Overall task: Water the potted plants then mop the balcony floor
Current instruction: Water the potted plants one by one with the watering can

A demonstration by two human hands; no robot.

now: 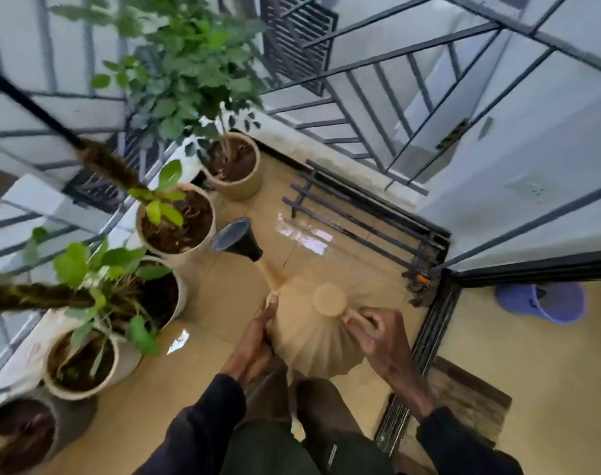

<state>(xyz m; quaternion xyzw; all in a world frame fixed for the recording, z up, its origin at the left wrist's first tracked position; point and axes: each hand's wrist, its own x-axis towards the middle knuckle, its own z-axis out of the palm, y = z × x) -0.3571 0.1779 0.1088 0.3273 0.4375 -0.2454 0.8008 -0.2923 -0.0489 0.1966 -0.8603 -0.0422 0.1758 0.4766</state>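
Note:
I hold a beige ribbed watering can (313,334) over the balcony floor, its black rose head (235,238) pointing toward the pots on the left. My left hand (254,341) rests flat against the can's left side near the spout base. My right hand (378,334) grips the can's handle on the right. Several potted plants line the left railing: a leafy one at the far corner (239,166), a small-leaved one (175,221) closest to the rose head, and others nearer me (81,363). No water is seen pouring.
Wet, shiny patches lie on the beige tiles (302,234). A black metal rack (357,217) lies on the floor by the far railing. The sliding-door track (426,344) runs on the right, with a purple bucket (546,301) and a doormat (470,402) beyond it.

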